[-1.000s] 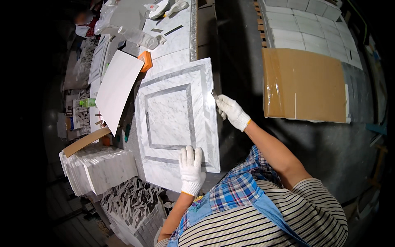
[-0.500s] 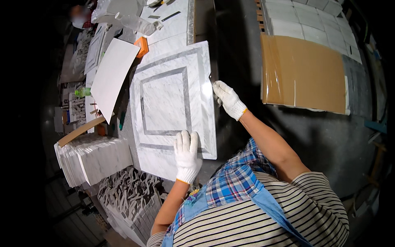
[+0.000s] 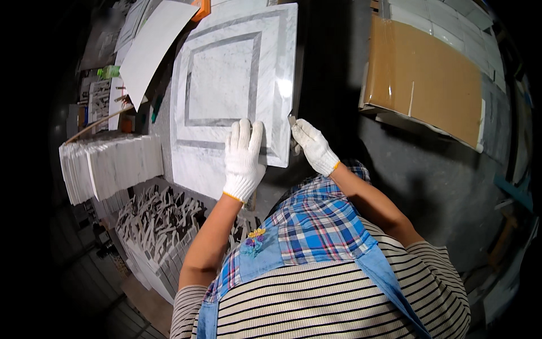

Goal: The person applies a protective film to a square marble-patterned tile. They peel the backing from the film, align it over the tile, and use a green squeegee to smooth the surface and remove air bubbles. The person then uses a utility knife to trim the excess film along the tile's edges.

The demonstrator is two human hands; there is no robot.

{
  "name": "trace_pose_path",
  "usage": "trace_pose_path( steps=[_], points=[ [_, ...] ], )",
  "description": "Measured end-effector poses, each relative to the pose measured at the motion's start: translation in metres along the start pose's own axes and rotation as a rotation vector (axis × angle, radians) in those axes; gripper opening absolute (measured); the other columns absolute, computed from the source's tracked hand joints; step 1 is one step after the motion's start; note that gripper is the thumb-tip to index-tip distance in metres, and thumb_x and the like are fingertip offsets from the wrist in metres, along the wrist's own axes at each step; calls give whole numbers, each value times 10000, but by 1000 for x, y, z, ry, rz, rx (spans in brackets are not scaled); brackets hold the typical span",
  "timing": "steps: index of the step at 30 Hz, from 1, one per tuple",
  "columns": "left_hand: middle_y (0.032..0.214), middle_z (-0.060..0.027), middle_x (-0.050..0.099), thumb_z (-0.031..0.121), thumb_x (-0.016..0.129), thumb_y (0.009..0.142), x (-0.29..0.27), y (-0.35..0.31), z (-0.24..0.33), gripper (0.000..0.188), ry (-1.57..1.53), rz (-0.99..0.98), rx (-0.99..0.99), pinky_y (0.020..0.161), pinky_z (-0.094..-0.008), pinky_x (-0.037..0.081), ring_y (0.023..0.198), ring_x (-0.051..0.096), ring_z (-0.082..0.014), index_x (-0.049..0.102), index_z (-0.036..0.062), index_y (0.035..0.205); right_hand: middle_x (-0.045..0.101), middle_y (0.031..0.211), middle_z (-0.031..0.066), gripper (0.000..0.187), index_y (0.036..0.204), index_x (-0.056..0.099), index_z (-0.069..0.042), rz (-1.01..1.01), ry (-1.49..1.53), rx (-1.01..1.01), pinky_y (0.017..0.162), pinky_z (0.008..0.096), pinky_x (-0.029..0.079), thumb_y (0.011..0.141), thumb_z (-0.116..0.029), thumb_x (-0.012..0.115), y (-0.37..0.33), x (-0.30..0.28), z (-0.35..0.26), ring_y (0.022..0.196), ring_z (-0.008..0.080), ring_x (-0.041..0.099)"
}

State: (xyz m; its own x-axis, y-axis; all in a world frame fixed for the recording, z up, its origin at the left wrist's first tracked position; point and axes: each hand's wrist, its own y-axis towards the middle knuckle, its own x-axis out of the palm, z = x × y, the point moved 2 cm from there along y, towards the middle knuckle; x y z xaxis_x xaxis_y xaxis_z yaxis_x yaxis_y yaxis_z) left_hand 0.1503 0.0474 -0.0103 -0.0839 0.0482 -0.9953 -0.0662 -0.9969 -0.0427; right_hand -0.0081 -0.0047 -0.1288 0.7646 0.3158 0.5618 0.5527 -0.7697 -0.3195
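Note:
A square pale marble panel (image 3: 220,82) with grey veining and darker grey inlaid bands lies in front of me on a work surface. My left hand (image 3: 243,161), in a white knitted glove, rests flat on its near part, fingers stretched out over the lower inlay band. At the panel's right edge, close to the near corner, is my right hand (image 3: 314,150), gloved likewise. Its fingers pinch a small flat metal blade (image 3: 292,120), whose tip is against or very near that edge; exact contact cannot be made out.
Stacked marble tiles (image 3: 124,166) stand at the left, above a heap of thin grey strips (image 3: 161,217). A white sheet (image 3: 155,48) leans beyond them, near an orange box (image 3: 201,9). Brown cardboard (image 3: 423,73) covers a pallet load at the right, across a dark gap.
The view has shifted, so the panel sits higher in the picture. My right hand has moved nearer along the panel's edge, and the blade now shows. My left hand stays on the panel.

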Motion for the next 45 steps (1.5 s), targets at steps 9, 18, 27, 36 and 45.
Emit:
trace_pose_path(
  steps=[9, 18, 27, 36, 45],
  points=[
    [1316, -218, 464, -54, 658, 593, -6, 5, 4, 773, 15, 46, 31, 992, -482, 407, 1212, 453, -412, 487, 9, 1344, 589, 796, -8, 234, 1037, 598, -66, -116, 45, 90, 647, 223, 471, 1067, -276, 499, -44, 11, 20, 666, 56, 533],
    [1323, -210, 467, -43, 659, 603, -4, 0, 3, 775, 40, 92, 56, 988, -480, 415, 1217, 458, -409, 482, 21, 1356, 594, 807, 14, 246, 983, 576, -56, -119, 83, 116, 669, 239, 483, 1060, -282, 514, -53, -14, 12, 711, 91, 564],
    [1313, -193, 501, 35, 704, 650, -23, -21, 13, 696, -28, 7, 26, 950, -479, 451, 1208, 489, -390, 496, 36, 1314, 620, 794, 10, 211, 1023, 605, -49, -333, -72, 239, 617, 233, 480, 1038, -255, 561, -53, -5, 11, 660, 73, 571],
    [837, -86, 698, 185, 663, 909, -65, -62, 47, 203, -1078, -210, -516, 658, -269, 506, 734, 645, -136, 684, 13, 1013, 630, 870, 27, 284, 1234, 582, 31, -341, -382, 333, 677, 231, 505, 1017, -136, 506, -65, 28, -84, 726, 73, 573],
    [781, -94, 705, 249, 651, 918, -60, -104, 20, 301, -985, 197, -1045, 640, -323, 521, 723, 678, -186, 691, -19, 1049, 706, 884, 111, 439, 1371, 578, -148, -970, -877, 295, 710, 307, 556, 935, -194, 594, -31, 102, -103, 728, 143, 656]
  ],
)
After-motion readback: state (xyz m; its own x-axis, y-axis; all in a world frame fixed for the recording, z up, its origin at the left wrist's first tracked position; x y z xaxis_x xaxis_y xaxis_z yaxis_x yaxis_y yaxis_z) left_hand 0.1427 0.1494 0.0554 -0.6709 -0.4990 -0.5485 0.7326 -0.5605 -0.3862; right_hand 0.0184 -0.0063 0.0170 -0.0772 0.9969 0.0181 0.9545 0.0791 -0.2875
